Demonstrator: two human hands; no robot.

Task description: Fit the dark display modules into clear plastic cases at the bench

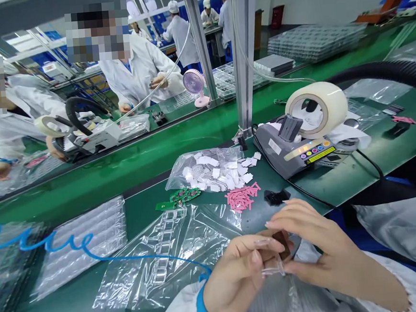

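Note:
My left hand [234, 269], with a blue wrist strap around its wrist, pinches a small clear plastic frame [272, 270] between thumb and fingers, close to my body. At the frame's right side is a small dark flat piece [281, 244]; whether it is fixed to the frame I cannot tell. My right hand [319, 243] curves around that side, its thumb at the frame's lower corner and its fingertips above. Beyond the hands lie a pile of pink strips [240, 199], black pieces [276, 196] and white squares [212, 170] on a clear bag.
A grey tape dispenser [282, 145] with a large tape roll [337, 105] stands at right. Green circuit boards [184, 195], a row of clear frames [164, 239] on plastic film and a ridged clear tray [88, 237] lie left. A coiled blue cord [140, 256] crosses there. Co-workers sit opposite.

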